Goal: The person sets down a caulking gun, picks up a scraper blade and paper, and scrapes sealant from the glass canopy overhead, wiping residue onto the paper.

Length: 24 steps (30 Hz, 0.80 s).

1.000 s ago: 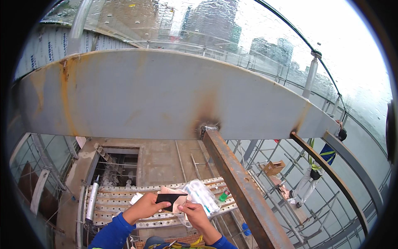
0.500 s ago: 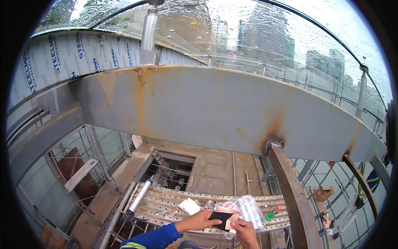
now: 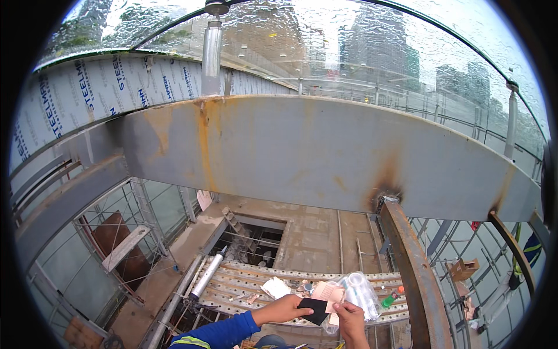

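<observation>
My left hand (image 3: 283, 309) reaches in from the lower left in a blue sleeve, its thumb and fingers closed on the edge of a black-faced sheet of sandpaper (image 3: 314, 312). A pinkish, printed paper side (image 3: 328, 292) shows just behind and above the black face; whether this is one folded sheet or two, I cannot tell. On its right edge my right hand (image 3: 350, 321) pinches the pinkish part between thumb and fingers. Both hands are above a perforated metal plank platform (image 3: 232, 285). Close behind them lies a clear plastic bag with rolls (image 3: 361, 294).
A grey steel beam (image 3: 290, 151) spans the view ahead, with a rusty steel member (image 3: 410, 262) descending at right. On the platform lie a sealant gun (image 3: 208, 278), crumpled white material (image 3: 275, 288) and a green bottle (image 3: 389, 300). Beyond is a floor opening (image 3: 264, 235).
The view has shifted slightly, so the surroundings sit a little farther right. The pinkish paper stands higher and shows more behind the black face. Both hands keep their hold.
</observation>
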{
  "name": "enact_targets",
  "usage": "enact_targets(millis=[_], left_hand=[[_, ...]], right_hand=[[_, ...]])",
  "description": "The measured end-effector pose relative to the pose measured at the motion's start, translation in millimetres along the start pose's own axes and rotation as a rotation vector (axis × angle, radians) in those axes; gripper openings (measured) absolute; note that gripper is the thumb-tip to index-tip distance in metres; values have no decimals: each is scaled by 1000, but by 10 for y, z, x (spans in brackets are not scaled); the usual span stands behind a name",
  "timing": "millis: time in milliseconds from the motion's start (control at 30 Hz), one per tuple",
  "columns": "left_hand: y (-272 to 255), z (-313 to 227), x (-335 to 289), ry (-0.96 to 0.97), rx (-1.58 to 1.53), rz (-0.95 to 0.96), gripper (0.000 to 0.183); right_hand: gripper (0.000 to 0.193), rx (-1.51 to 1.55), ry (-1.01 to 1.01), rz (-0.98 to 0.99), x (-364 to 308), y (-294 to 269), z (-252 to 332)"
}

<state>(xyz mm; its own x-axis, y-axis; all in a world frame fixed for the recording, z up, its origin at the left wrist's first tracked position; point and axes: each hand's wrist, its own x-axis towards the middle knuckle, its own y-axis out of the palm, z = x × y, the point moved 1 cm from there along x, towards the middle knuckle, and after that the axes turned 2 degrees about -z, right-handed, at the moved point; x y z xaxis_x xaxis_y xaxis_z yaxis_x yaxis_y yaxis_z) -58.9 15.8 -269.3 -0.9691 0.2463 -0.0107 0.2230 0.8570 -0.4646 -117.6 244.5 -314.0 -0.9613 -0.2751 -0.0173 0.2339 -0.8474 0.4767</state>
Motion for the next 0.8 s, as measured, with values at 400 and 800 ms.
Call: enact_targets(millis=[400, 800], left_hand=[[-1101, -960, -474, 432, 282, -371, 22], [-2551, -3910, 471, 1313, 696, -1196, 20]], right_hand=[[28, 263, -506, -352, 281, -1348, 999], [18, -89, -954, 337, 156, 1131, 3242]])
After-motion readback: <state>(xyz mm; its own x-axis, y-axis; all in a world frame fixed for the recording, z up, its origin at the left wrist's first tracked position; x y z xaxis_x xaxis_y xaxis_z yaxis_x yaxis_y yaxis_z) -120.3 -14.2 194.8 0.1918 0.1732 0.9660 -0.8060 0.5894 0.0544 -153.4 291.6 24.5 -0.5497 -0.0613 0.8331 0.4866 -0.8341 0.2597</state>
